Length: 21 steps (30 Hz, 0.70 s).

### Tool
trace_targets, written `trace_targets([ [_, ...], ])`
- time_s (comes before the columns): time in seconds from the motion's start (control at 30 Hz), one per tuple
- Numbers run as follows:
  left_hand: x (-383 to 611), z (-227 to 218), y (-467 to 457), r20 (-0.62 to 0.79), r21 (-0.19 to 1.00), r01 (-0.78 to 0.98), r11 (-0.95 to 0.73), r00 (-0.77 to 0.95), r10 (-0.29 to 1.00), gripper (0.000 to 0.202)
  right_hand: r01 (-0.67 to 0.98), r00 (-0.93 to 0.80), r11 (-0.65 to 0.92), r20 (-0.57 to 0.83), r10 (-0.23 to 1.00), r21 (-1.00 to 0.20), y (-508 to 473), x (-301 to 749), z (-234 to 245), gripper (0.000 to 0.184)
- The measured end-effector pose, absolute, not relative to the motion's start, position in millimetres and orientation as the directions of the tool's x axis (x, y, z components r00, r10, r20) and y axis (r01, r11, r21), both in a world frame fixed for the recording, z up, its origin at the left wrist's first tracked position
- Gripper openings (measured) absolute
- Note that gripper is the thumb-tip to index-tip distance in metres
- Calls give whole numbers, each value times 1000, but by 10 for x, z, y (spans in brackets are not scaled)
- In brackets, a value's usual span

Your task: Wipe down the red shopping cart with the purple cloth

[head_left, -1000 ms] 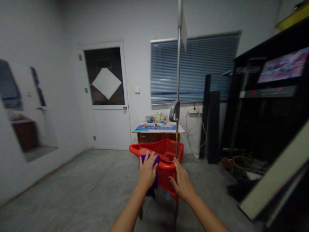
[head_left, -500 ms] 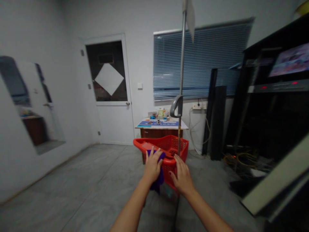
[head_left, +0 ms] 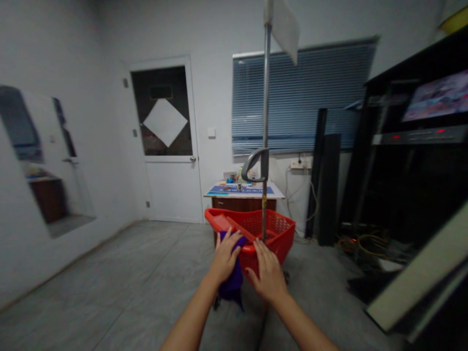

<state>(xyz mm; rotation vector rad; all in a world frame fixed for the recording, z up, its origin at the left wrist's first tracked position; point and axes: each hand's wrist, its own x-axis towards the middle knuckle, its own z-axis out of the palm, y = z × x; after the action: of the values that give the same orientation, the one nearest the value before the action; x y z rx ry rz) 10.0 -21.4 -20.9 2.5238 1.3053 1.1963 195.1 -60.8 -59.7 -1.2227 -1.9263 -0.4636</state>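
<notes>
A red plastic basket cart (head_left: 286,239) with perforated sides stands in front of me. My left hand (head_left: 224,257) is on its near rim, fingers bent over a purple cloth (head_left: 232,285) that hangs down outside the basket. To its right, my right hand (head_left: 268,273) lies on the rim with its fingers stretched and thumb apart, holding nothing I can see. Just beyond those fingertips rises an upright metal pole (head_left: 265,204) with a grey loop handle (head_left: 245,167) and a pale sheet (head_left: 285,29) at the top.
Behind the cart is a small desk (head_left: 239,203) with several items on it. A white door (head_left: 171,190) is at back left and a mirror (head_left: 82,195) on the left wall. Dark speakers (head_left: 329,190), cables and a screen (head_left: 438,95) are on the right.
The cart has turned slightly, showing more of its right side, and its pole and handle have shifted left in view. Both hands have moved a little left and stay at the rim.
</notes>
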Motion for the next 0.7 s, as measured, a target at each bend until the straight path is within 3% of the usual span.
trace_targets([
  [0.2,125,-195,-175,618,392,714,-580,263,741,40,883,-206,457,786,583,-107,-592,1898,-595,77],
  [0.37,188,-224,-223,658,326,703,-633,312,685,39,873,-223,476,785,578,-103,-586,1916,-598,80],
  [0.53,152,-221,-125,639,431,727,-534,172,750,39,862,-257,497,758,599,-101,-599,1966,-572,79],
  [0.7,216,-252,-233,664,354,687,-634,292,688,39,851,-235,509,770,593,-132,-559,1985,-668,74],
])
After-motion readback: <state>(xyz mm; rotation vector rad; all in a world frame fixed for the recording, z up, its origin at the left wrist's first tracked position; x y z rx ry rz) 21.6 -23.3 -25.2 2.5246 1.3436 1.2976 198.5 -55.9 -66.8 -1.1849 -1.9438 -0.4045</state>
